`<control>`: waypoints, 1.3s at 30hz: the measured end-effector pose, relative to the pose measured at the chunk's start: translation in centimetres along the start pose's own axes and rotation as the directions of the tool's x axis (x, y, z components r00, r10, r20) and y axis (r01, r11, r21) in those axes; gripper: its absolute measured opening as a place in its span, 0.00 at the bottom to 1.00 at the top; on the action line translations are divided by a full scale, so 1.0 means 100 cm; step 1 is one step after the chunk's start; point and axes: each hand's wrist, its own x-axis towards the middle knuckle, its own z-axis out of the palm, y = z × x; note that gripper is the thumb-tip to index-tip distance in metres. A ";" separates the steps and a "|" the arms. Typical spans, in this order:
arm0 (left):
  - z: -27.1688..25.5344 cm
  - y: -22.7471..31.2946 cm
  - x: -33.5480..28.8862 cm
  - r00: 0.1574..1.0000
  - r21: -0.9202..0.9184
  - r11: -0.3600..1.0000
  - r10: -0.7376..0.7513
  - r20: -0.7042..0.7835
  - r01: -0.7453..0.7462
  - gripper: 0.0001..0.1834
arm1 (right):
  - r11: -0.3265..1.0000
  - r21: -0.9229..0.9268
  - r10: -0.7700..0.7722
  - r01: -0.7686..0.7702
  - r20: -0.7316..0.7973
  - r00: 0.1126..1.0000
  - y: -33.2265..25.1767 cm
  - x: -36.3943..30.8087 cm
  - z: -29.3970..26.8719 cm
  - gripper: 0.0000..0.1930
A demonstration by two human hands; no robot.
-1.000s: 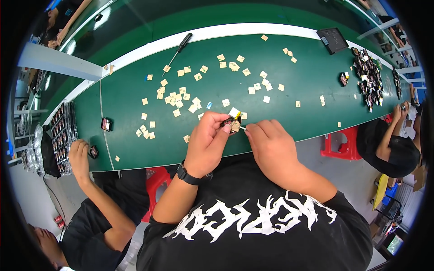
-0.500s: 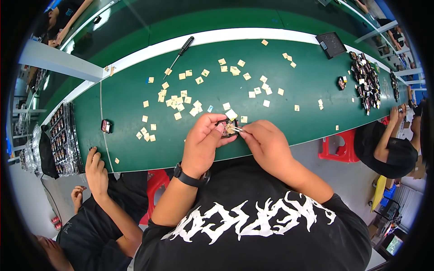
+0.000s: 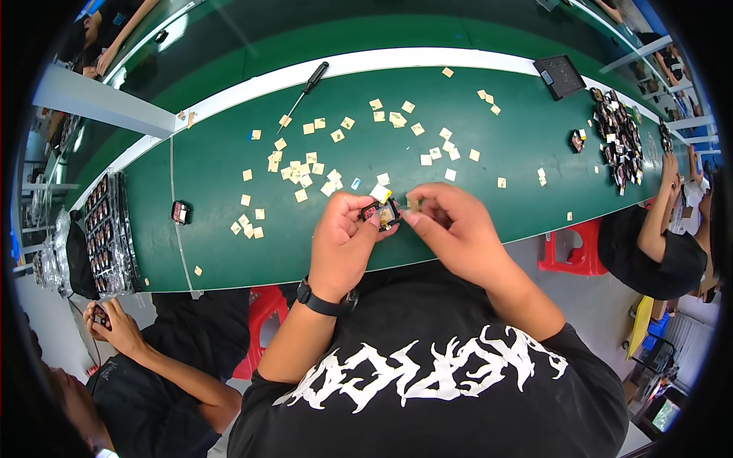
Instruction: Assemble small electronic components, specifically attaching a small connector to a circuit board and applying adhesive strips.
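Module (image 3: 388, 217), 1, grasped in fingers of left hand (image 3: 345, 237), nearer than and right of 1 screwdriver (image 3: 313, 77); right hand's (image 3: 450, 223) fingers blurred, cannot tell if grasping; 1 black tray (image 3: 560, 77) right of screwdriver.

My green table (image 3: 527, 130): pale squares (image 3: 290, 174) strewn mid-surface, black-handled screwdriver (image 3: 313, 78) and black tray (image 3: 560, 76) at far edge, heap of dark units (image 3: 622, 141) on right, loose unit (image 3: 577, 140) near it, another unit (image 3: 181, 213) left.
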 end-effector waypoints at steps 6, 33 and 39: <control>0.000 -0.003 0.000 0.999 -0.013 1.000 0.024 -0.046 -0.025 0.11 | 0.936 -0.295 -0.193 0.190 0.022 0.981 0.001 -0.010 0.004 0.08; -0.003 0.001 0.001 0.998 -0.171 0.984 0.031 -0.063 -0.042 0.08 | 0.986 0.079 0.152 -0.149 -0.039 0.988 0.013 -0.009 0.028 0.05; 0.000 0.000 -0.001 0.993 -0.121 0.987 0.101 -0.069 -0.109 0.09 | 0.960 0.237 0.176 -0.150 -0.091 0.980 0.004 0.008 0.001 0.07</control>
